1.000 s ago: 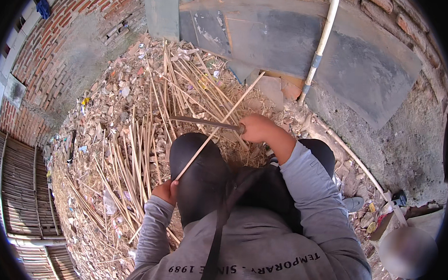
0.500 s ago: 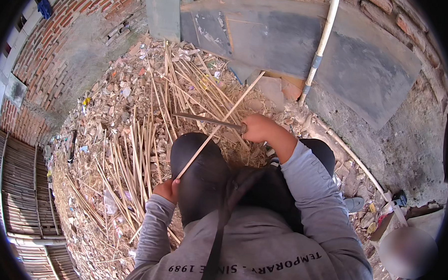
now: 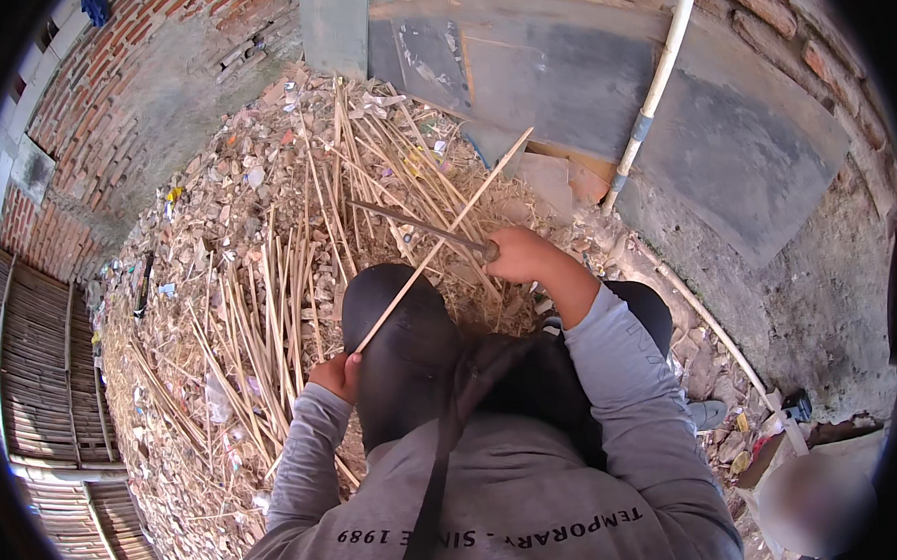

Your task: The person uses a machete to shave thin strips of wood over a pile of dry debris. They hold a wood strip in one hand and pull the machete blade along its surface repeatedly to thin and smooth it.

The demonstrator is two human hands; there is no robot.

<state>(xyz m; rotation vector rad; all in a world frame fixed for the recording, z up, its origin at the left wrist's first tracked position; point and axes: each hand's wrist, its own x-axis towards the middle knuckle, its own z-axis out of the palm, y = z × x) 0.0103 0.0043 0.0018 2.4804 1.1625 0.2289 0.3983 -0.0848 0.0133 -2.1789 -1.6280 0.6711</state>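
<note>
My left hand (image 3: 338, 375), low beside my left knee, is closed on the near end of a long pale bamboo strip (image 3: 402, 296). The strip slants up and away to the right across my dark trousers. My right hand (image 3: 515, 254) is wrapped round the handle of a long knife (image 3: 421, 225). Its narrow dark blade points left and crosses the strip at about its middle. Blade and strip seem to touch there. Several similar bamboo strips (image 3: 285, 318) lie in a loose pile on the ground left of my knee, and more bamboo strips (image 3: 374, 157) lie ahead.
Rubble and litter (image 3: 211, 210) cover the ground. A grey sheet panel (image 3: 558, 70) leans at the back, with a pale pole (image 3: 653, 99) upright before it. A brick wall (image 3: 177, 78) stands far left and a slatted bamboo panel (image 3: 44, 362) at the left edge.
The knife has tilted slightly, its tip now higher relative to the handle, while staying across the strip. Both hands keep their holds, and the view has shifted a little.
</note>
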